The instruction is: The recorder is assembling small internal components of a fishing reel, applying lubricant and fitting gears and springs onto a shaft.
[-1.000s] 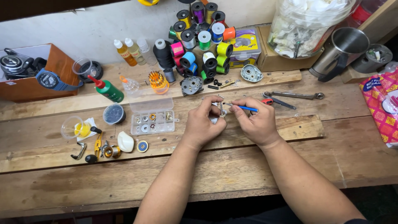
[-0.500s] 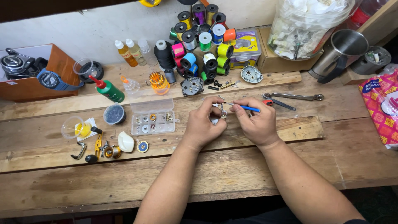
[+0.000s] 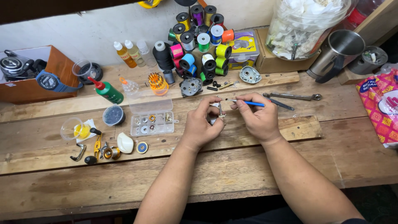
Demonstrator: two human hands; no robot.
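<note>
at the middle of the wooden workbench (image 3: 248,174), the left hand (image 3: 201,124) pinches a small silvery metal part (image 3: 216,113) between thumb and fingertips, holding it just above the boards, while the right hand (image 3: 257,118) grips a thin blue-handled tool (image 3: 248,103) like a pen, its pale tip pointing left and meeting the top of the part. both hands are closed on what they carry; how the part is seated in the fingers is mostly hidden. just left of the hands lies a clear compartment box (image 3: 151,120) of washers and tiny rings with its lid open, and toward the back edge rest a grey round housing (image 3: 190,87), a silver side plate (image 3: 250,74), a stack of coloured thread spools (image 3: 203,41) and a green oil bottle (image 3: 107,90). a long metal wrench (image 3: 292,96) lies near the right hand. the likely trouble is the part slipping: it is small and held only by fingertips, so a firm push from the tool could flick it onto the boards, where gaps between planks might swallow it. a stray elbow could also jog the open box and scatter its pieces.
</note>
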